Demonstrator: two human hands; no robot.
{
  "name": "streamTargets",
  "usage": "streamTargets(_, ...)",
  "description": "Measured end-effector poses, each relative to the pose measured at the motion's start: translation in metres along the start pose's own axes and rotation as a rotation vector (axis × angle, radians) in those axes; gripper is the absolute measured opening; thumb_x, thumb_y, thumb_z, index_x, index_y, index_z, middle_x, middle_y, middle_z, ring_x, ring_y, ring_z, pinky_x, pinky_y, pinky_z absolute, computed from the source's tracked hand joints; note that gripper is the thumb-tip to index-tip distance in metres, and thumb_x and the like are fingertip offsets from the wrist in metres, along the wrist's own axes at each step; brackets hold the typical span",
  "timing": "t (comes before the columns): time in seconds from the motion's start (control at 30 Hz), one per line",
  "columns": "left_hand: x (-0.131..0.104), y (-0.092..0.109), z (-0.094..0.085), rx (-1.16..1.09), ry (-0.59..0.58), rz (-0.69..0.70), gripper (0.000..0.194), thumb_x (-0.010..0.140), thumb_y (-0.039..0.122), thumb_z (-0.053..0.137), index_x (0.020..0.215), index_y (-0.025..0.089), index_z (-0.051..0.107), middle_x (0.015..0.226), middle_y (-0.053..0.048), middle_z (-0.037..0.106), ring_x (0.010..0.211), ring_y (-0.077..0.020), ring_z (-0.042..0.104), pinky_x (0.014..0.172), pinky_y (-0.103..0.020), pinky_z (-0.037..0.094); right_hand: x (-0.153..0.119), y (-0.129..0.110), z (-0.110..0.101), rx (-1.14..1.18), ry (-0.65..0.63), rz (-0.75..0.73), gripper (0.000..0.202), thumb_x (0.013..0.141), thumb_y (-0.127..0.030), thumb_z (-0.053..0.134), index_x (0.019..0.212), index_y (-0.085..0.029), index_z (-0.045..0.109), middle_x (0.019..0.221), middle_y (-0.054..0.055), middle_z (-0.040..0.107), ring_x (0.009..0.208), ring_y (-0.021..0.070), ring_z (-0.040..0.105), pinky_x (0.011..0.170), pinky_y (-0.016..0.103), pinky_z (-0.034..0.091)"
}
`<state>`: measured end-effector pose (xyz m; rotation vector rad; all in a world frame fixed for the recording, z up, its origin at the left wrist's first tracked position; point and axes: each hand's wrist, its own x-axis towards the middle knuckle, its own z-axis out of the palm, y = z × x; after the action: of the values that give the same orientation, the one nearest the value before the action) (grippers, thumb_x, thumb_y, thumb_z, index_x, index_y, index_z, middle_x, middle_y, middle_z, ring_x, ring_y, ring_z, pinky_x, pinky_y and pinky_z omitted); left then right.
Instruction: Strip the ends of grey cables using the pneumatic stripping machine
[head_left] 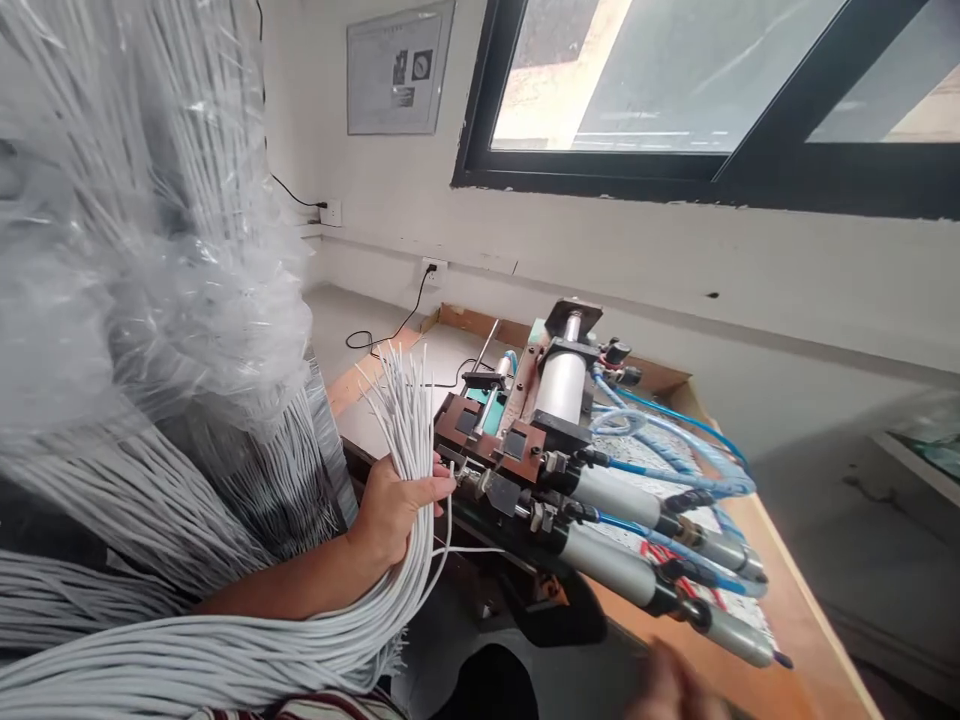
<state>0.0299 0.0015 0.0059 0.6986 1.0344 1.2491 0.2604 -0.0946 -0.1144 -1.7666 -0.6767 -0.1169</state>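
My left hand [394,510] is closed around a thick bundle of white cables [405,430], whose cut ends fan upward. Its thumb and fingertips reach the front of a pneumatic machine [499,440], beside its metal jaws. One single cable [449,520] stands apart from the bundle near the thumb tip. The rest of the bundle drapes over my forearm and runs off to the left. Low at the right, my right hand [671,688] is smeared by motion and partly cut off by the frame; its fingers cannot be made out clearly.
Large bundles of white cable in clear plastic [150,280] hang at the left. Silver air cylinders [607,565] and blue hoses [675,465] project to the right over the wooden-edged table [806,600]. A power cord [412,315] runs to a wall socket. A window [675,80] is above.
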Motion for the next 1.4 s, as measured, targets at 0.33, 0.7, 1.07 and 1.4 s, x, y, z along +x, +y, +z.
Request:
streamTargets(0.33, 0.002, -0.002, -0.009, 0.032, -0.073, 0.022, 0.028, 0.055, 0.016, 0.075, 0.079, 0.012, 0.061, 0.062, 0.002, 0.062, 0.049, -0.0075, 0.055, 0.043, -0.017, 0.044, -0.073, -0.121, 0.070, 0.678, -0.912, 0.145, 0.017, 0.074, -0.033, 0.062, 0.081, -0.021, 0.072, 0.073, 0.005, 0.068, 0.065, 0.0168, 0.059, 0.062, 0.028, 0.047)
streamTargets(0.7, 0.008, 0.009, -0.012, 0.017, -0.069, -0.003, 0.032, 0.064, 0.024, 0.069, 0.093, 0.011, 0.063, 0.062, -0.002, 0.067, 0.056, -0.0134, 0.062, 0.048, -0.021, 0.050, -0.060, -0.138, 0.089, 1.058, -0.778, 1.089, 0.031, 0.046, -0.029, 0.083, 0.071, -0.014, 0.070, 0.055, -0.002, 0.058, 0.043, 0.0012, 0.037, 0.039, 0.012, 0.030)
streamTargets(1.07, 0.006, -0.004, -0.017, 0.090, -0.087, 0.008, 0.020, 0.059, 0.022, 0.072, 0.074, 0.012, 0.064, 0.055, -0.001, 0.064, 0.047, -0.0117, 0.058, 0.046, -0.021, 0.046, -0.057, -0.140, 0.091, 1.138, -0.860, 1.194, 0.028, 0.049, -0.026, 0.082, 0.069, -0.013, 0.067, 0.054, -0.005, 0.054, 0.042, 0.0018, 0.040, 0.040, 0.014, 0.035)
streamTargets(1.4, -0.011, -0.027, -0.037, 0.262, -0.238, 0.061, 0.005, 0.063, 0.015, 0.065, 0.058, 0.013, 0.065, 0.054, 0.000, 0.062, 0.052, -0.0123, 0.053, 0.051, -0.023, 0.043, -0.068, -0.149, 0.078, 0.993, -0.949, 0.898, 0.030, 0.050, -0.036, 0.079, 0.067, -0.015, 0.067, 0.046, -0.006, 0.046, 0.041, 0.0046, 0.036, 0.037, 0.017, 0.028)
